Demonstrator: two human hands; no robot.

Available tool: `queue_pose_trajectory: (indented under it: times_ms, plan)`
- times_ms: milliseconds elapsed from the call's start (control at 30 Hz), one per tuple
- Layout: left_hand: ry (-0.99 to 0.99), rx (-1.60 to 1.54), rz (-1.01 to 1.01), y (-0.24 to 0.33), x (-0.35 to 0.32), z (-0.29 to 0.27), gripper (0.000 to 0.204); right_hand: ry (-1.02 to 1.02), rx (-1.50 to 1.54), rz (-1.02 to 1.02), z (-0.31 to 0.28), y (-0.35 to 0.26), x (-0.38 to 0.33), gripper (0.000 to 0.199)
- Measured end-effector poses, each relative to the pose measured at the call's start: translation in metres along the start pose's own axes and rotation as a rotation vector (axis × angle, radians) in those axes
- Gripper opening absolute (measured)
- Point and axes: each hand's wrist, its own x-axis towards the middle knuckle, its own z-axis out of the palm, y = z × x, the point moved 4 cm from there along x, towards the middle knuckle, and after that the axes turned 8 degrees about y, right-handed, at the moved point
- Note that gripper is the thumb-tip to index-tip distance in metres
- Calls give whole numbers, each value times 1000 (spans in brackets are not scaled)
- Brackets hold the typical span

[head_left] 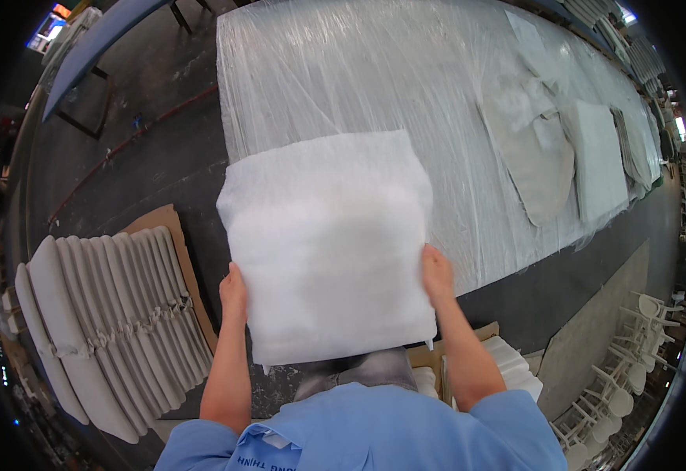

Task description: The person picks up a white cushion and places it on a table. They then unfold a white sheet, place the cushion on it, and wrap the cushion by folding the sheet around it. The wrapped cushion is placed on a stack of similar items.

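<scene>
A white, roughly square cushion [323,259], covered in soft, fluffy wadding, is held up in front of my body. My left hand [234,293] grips its left side and my right hand [438,275] grips its right side. Most of my fingers are hidden at the edges or behind it. The far part of the cover bulges out loosely past the flatter near part. Small pale tabs stick out at the two near corners. Behind the cushion lies a wide table [311,71] covered in clear plastic film, partly hidden by it.
Several light-grey cushions [115,314] stand in a row at left against brown cardboard [178,243]. On the table's right lie a beige fabric piece [535,169] and white padding sheets [596,161]. White chairs [621,400] stand at far right. A blue-topped table [103,39] is at upper left.
</scene>
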Motion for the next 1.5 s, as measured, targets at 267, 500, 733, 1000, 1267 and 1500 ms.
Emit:
queue_pose_trajectory:
  times_ms: [267,500,733,1000,1267,1500]
  plan:
    - [-119,-112,-98,14,-6,-1,80,-343,320,297,-1,-16,28,81]
    - [-163,-245,-16,-9,-36,-23,64,-195,271,323,-22,2,-24,82]
    - [-167,-171,-61,-20,-20,-12,71,-433,557,416,-13,22,-9,85]
    - [-126,-117,-84,-79,-38,-15,76,-143,180,310,-1,67,-39,79]
    - [-67,-28,13,-96,-55,-62,83,-199,379,389,-32,67,-68,72]
    - [77,-178,38,-146,-87,-80,89,-237,370,416,-49,72,-87,73]
